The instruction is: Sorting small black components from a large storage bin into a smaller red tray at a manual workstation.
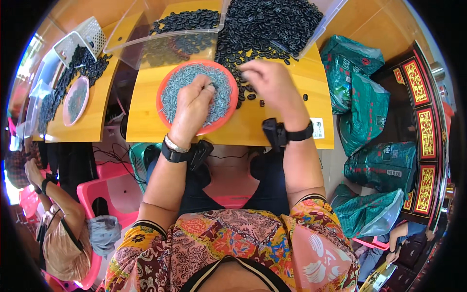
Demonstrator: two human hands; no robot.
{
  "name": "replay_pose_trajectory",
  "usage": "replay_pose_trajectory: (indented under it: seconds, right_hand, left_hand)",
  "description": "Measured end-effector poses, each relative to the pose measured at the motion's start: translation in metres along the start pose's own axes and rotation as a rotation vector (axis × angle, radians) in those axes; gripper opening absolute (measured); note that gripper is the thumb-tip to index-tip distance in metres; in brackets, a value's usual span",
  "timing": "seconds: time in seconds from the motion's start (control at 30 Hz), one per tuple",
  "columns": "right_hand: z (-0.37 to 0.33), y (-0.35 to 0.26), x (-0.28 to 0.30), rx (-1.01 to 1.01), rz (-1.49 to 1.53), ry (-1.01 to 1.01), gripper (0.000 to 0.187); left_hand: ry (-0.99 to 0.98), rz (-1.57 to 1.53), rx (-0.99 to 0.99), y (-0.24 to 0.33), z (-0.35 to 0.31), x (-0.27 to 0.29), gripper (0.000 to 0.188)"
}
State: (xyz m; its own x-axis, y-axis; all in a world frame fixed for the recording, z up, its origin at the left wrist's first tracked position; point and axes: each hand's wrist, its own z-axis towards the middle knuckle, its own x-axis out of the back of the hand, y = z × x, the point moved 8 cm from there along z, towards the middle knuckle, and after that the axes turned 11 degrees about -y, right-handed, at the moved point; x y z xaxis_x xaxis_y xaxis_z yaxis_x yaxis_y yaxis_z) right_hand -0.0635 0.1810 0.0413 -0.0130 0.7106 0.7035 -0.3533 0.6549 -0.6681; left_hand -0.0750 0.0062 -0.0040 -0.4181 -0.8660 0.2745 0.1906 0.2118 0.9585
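Observation:
My left hand (193,102) is closed over a round orange-red bowl (233,100), fingertips pinched together. A small dark bit shows at those fingertips, too little to name. Thin grey screw-like metal pieces (170,92) fill the bowl. To its right, my right hand (275,87) hangs above the table, fingers bent and smeared by motion, so what they hold, if anything, does not show. Just beyond that hand, small black oval plastic parts (267,29) lie in a large heap, and a few loose ones (251,97) are scattered near the bowl.
A clear plastic bin (224,19) stands behind the bowl on the yellow wooden table (141,107). Stuffed green bags (365,102) line the right side. At left, another table carries a white basket (92,36) and a pink bowl (66,114); a person (63,238) sits beside it.

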Motion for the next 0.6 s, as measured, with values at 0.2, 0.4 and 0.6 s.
replay_pose_trajectory:
  seconds: [0.2,0.4,0.6]
  right_hand:
    - [-0.041,0.078,0.066,-0.395,-0.439,0.078,0.015]
    - [-0.050,0.099,0.054,-0.494,-0.352,-0.053,0.016]
    - [-0.042,0.110,0.034,-0.480,-0.348,-0.142,0.016]
  left_hand:
    - [0.065,-0.224,-0.061,-0.011,0.008,0.019,0.011]
    - [0.072,-0.218,-0.097,-0.007,0.007,0.019,0.012]
    - [0.071,-0.213,-0.122,-0.004,0.008,0.017,0.012]
